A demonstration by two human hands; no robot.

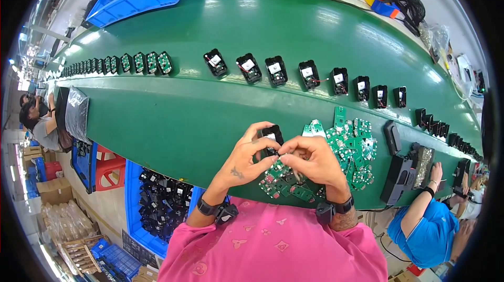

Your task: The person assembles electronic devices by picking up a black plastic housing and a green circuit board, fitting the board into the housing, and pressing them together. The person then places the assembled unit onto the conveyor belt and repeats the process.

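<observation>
My left hand [242,162] is closed around a small black plastic housing [272,133] with a white piece inside, held just above the green bench. My right hand [315,160] meets it at the housing's near end, thumb and forefinger pinched together. Whatever lies between those fingertips is too small and covered to name. Below both hands lies a loose group of circuit boards [302,192]. A bigger heap of green circuit boards [357,148] spreads to the right of my right hand.
Beyond my hands runs a row of open black housings [276,70] on the green bench [210,109]; board-fitted ones [139,62] continue leftward. A blue bin of black parts [134,203] stands at lower left, another blue bin [142,0] far left. A co-worker [428,224] sits at right.
</observation>
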